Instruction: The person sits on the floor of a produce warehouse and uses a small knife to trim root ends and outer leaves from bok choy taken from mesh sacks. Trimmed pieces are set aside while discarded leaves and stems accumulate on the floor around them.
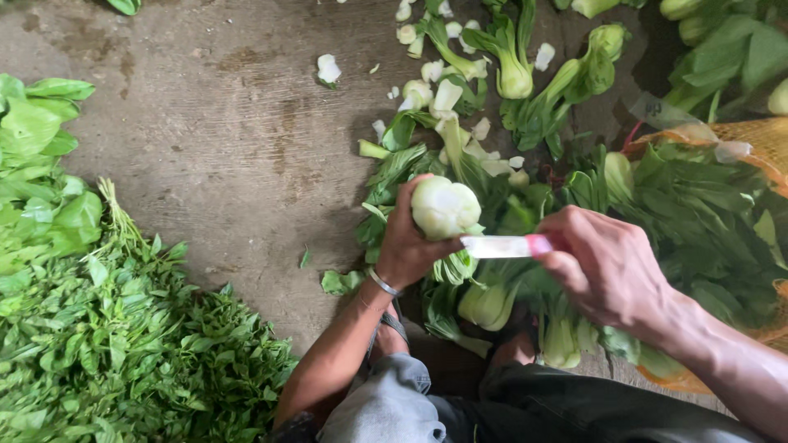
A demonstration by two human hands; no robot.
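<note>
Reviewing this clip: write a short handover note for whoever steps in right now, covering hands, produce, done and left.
Left hand: grips a bok choy, pale base up.
Right hand: holds a pink-handled knife, blade against the base.
Done: cut stem scraps lie scattered on the concrete floor.
Left: more bok choy piled under the hands and in the mesh sack. The leafy greens at left are out of hand.

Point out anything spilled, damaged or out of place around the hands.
Pale cut stem scraps lie strewn over the bare concrete floor, one stray piece apart from the rest. The left hand holds a bok choy; the right hand holds a pink-handled knife against it.
</note>
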